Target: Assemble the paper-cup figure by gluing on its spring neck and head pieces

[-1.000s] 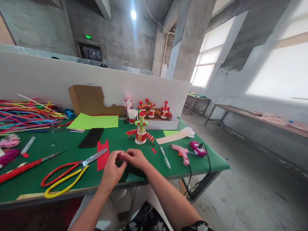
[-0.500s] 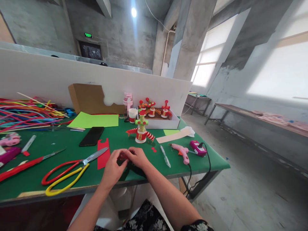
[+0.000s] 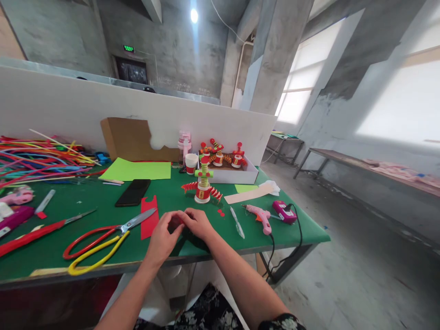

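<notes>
My left hand (image 3: 165, 236) and my right hand (image 3: 197, 224) meet over the front part of the green table, fingertips brought together. Both are closed in a pinch; a hint of red shows between them, but whatever they hold is too hidden to name. Just beyond stands a paper-cup figure (image 3: 202, 192) with folded red paper arms and a green and red top. Left of my hands, scissors (image 3: 113, 233) with one red and one yellow handle lie with their blades over a red paper strip (image 3: 149, 224). Small red paper dots (image 3: 221, 213) lie to the right.
A pink glue gun (image 3: 260, 215), its purple plug block (image 3: 284, 212) and a pen (image 3: 237, 222) lie on the right. Behind are a white box (image 3: 237, 177) with similar figures, green paper (image 3: 140, 169) and a phone (image 3: 133, 192). Coloured pipe cleaners (image 3: 41, 160) pile up at left.
The view has shifted slightly, so the table things sit a little farther right. My hands stay pinched together in nearly the same place.
</notes>
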The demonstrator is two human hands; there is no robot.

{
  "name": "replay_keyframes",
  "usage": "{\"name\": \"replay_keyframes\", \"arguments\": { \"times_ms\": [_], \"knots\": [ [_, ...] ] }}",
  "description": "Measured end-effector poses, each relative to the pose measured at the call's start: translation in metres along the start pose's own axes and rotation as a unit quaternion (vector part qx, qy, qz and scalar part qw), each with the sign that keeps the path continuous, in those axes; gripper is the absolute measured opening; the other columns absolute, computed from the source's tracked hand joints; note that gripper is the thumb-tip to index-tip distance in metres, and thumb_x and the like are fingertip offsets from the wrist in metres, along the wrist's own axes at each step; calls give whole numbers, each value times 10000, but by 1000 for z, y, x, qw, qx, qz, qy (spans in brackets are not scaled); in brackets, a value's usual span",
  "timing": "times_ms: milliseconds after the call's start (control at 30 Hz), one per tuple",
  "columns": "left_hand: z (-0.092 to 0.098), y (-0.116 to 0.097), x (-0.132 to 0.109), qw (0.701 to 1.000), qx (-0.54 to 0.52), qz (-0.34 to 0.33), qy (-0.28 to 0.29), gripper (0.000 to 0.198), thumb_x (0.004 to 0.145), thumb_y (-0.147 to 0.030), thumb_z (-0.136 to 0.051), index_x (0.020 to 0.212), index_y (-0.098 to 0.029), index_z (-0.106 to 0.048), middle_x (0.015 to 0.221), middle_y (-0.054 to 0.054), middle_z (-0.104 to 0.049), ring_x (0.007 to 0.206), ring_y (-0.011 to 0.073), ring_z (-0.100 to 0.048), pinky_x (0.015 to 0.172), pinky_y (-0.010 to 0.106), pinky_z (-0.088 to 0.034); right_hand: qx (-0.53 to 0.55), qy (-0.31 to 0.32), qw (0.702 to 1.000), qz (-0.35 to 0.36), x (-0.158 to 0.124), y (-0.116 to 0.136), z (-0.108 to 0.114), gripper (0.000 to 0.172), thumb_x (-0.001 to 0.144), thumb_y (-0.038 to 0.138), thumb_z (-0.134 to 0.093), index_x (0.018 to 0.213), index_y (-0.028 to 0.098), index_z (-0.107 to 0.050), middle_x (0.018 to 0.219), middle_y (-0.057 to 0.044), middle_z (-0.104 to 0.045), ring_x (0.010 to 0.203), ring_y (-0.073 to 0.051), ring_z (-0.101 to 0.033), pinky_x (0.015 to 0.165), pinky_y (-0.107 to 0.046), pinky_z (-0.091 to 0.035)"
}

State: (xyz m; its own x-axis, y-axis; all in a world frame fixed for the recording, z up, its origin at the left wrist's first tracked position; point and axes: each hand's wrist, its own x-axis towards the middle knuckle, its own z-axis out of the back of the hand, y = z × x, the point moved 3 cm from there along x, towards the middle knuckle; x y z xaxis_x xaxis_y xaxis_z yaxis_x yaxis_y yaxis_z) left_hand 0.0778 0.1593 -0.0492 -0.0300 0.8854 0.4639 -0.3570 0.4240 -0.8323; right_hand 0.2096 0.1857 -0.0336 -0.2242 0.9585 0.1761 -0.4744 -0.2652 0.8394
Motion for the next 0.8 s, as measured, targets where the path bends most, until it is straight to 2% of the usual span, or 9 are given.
{"name": "replay_keyframes", "arguments": {
  "times_ms": [267, 800],
  "knots": [
    [-1, 1, 0, 1000, 2, -6, 2, 262, 759, -387, -605, 965, -227, -627, 861, 35, -674, 785, 224, -666, 750, 393, -591, -2, 4, 1000, 9, 1, -2, -1, 452, 971, 464, -516, 621, 183, -559, 586, 49, -497, 636, -105, -473, 595, -219, -324],
    [-1, 2, 0, 1000, -5, 0, 6, 261, 784, -402, -585, 962, -217, -631, 873, 48, -689, 801, 230, -670, 763, 394, -584, -11, 15, 1000, 0, -1, 1, -3, 459, 960, 458, -526, 588, 190, -499, 572, 53, -463, 637, -108, -465, 598, -233, -308]
  ]
}}
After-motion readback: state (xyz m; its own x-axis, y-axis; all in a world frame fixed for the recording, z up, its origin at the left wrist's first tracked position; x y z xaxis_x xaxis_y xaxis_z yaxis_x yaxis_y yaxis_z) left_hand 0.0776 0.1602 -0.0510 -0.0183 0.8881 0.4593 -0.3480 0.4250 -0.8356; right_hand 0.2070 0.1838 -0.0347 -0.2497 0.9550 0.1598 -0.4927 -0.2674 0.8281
